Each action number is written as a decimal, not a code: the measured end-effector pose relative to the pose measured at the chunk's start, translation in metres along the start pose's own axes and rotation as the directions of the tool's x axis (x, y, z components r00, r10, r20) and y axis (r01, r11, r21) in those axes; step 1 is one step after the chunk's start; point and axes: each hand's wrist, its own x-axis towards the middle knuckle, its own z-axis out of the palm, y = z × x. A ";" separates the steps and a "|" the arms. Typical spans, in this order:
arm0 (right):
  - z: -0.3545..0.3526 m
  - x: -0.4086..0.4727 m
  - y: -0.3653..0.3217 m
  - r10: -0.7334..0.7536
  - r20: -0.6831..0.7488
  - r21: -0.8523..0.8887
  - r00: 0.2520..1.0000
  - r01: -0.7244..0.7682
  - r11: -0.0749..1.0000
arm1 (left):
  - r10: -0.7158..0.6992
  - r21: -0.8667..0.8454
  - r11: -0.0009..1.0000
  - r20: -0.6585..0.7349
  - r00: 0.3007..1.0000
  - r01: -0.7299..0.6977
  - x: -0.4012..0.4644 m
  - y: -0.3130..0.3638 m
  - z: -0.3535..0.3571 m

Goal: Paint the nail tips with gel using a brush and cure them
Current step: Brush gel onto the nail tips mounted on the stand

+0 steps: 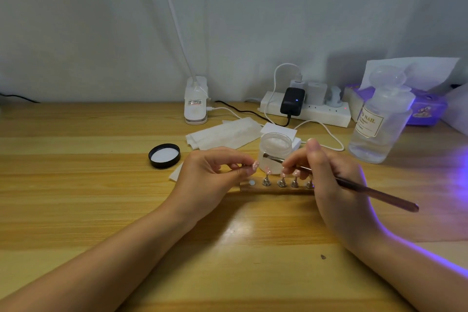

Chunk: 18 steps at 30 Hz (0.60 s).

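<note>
My left hand [215, 175] pinches a small metal stand topped by a pale pink nail tip [254, 165], lifted just left of the gel jar. My right hand [326, 177] grips a long metallic brush [364, 191], whose flat bristle end [267, 156] lies against the front of the open frosted gel jar [276, 152], close to the held tip. A wooden holder [276, 189] below carries several metal stands with pink nail tips; its leftmost spot shows only a bare white disc [251, 183].
The jar's black lid [164, 156] lies upturned to the left. White wipes [225, 134] lie behind the jar. A clear liquid bottle [379, 124] stands at right, purple light glowing near it. A power strip [306, 109] with cables and a clip lamp base [195, 101] sit at the back.
</note>
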 end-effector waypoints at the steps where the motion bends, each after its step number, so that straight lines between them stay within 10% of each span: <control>1: 0.001 -0.001 -0.001 -0.051 0.027 -0.022 0.998 0.051 0.998 | -0.001 -0.001 1.000 0.001 1.000 0.001 0.000 0.000 0.000; 5: 0.004 -0.003 -0.003 -0.208 0.108 -0.094 0.972 0.218 0.971 | 0.006 -0.001 1.000 -0.006 1.000 -0.006 0.000 0.000 0.000; 10: 0.000 0.000 0.001 0.021 -0.002 0.005 1.000 -0.021 1.000 | 0.006 0.005 1.000 -0.005 1.000 -0.006 0.000 0.001 0.001; 18: 0.002 -0.003 -0.002 -0.195 0.099 -0.100 0.976 0.205 0.974 | 0.006 0.002 1.000 -0.025 1.000 -0.006 0.000 0.000 0.001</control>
